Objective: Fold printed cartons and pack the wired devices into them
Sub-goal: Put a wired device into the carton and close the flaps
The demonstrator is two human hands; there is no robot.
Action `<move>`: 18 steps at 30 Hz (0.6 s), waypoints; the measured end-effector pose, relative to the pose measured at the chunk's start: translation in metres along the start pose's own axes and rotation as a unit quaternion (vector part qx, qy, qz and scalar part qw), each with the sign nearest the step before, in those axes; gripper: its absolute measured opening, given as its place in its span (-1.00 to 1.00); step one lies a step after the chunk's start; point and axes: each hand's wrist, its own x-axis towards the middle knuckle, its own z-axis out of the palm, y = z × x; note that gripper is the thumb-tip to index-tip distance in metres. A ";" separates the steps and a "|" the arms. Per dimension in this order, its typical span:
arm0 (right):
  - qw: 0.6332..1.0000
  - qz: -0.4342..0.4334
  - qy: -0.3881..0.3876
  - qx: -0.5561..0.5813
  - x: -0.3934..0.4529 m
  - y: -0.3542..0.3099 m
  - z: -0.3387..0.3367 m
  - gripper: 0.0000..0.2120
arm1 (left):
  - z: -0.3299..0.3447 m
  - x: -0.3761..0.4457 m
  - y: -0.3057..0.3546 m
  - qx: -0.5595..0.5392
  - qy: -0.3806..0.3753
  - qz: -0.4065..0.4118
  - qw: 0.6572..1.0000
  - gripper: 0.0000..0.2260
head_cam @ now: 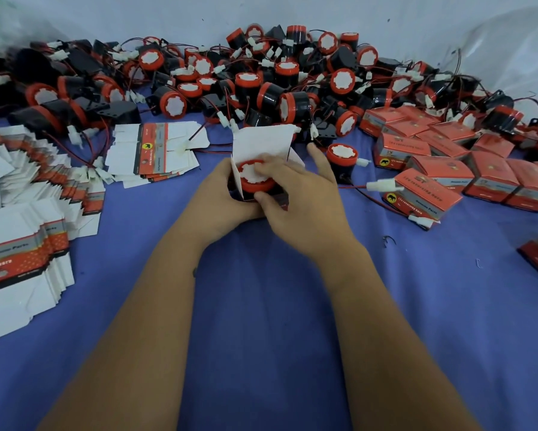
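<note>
My left hand point(222, 194) grips the open carton point(261, 144) w/ curled fingers, right hand point(295, 194) pinches the red device point(257, 180) into it.

Heaped along the back of the bench point(417, 306): loose wired devices point(261, 85). At left, fanned flat cartons point(28, 194), with a smaller stack point(155, 150) just right of them. At right, packed cartons point(442, 160) in rows. At centre, between both hands, an open carton point(261, 141) with a device point(257, 177) in it.

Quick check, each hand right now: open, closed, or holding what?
Left hand: grips the open carton.
Right hand: fingers on the red-capped device, pressing it into the carton.
</note>
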 end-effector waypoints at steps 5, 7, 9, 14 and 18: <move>0.995 0.014 0.040 -0.092 -0.004 -0.001 0.006 -0.79 | 0.000 0.002 -0.002 -0.003 0.019 -0.008 1.000 -0.57; 0.986 -0.023 0.147 -0.080 -0.004 -0.003 0.005 -0.86 | 0.001 0.001 0.000 -0.015 0.041 -0.012 0.999 -0.57; 0.969 -0.013 0.240 -0.056 -0.004 -0.004 0.003 -0.76 | 0.002 -0.001 0.002 -0.021 0.073 -0.015 0.997 -0.54; 0.908 0.353 0.175 0.146 -0.002 0.004 0.003 -0.72 | -0.001 0.001 0.002 -0.025 0.112 -0.010 0.993 -0.47; 0.809 0.318 0.234 0.435 0.004 0.007 -0.016 -0.90 | -0.004 -0.002 0.003 -0.001 0.054 0.002 0.999 -0.46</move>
